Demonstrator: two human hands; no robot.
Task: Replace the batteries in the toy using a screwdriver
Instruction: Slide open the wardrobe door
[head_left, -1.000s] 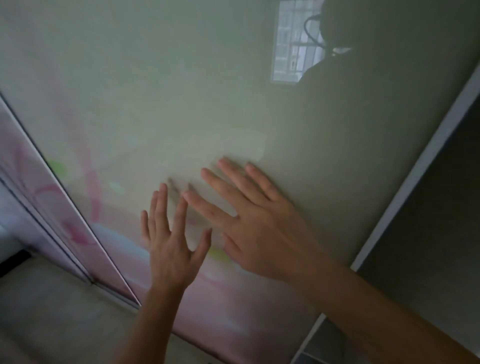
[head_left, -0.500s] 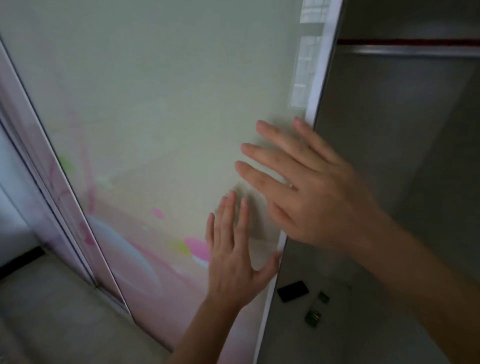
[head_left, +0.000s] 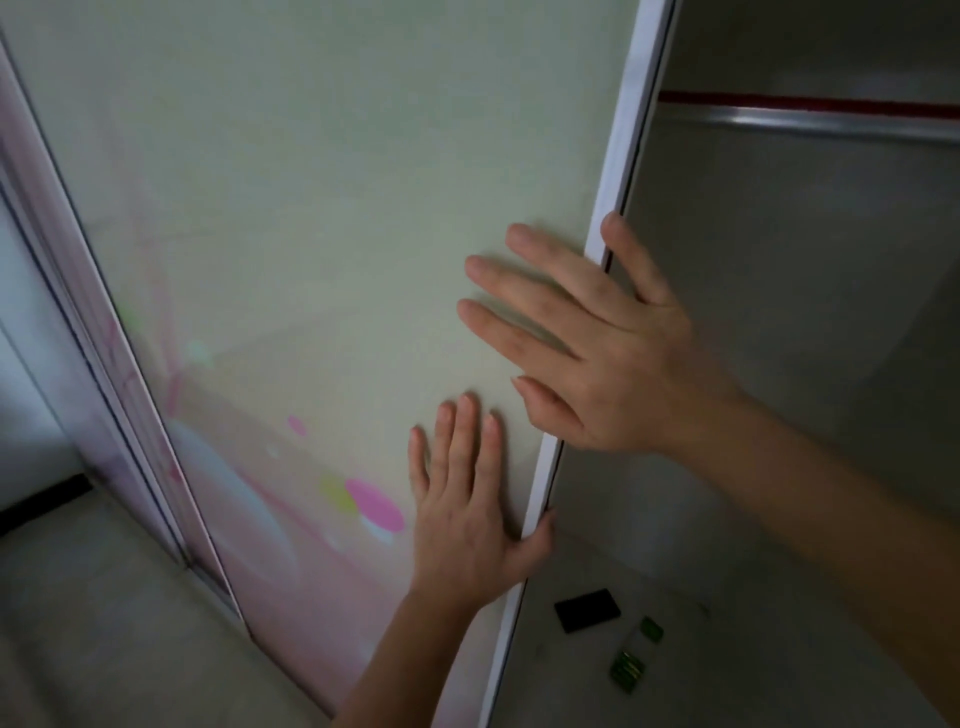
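Left hand (head_left: 467, 530) and right hand (head_left: 597, 353) lie flat, fingers spread, on the sliding door (head_left: 311, 208) — likely to push it toward nine o'clock, baring the cupboard.

No text, label, brand, number or sign can be read. The sliding door (head_left: 322, 218) carries only a printed pattern of soft pink and green patches. Just right of the door's white edge, on the wardrobe floor (head_left: 753, 649), lie a flat black piece (head_left: 587, 609) and small green pieces (head_left: 627, 671). All of them are too small and blurred to show any marking.
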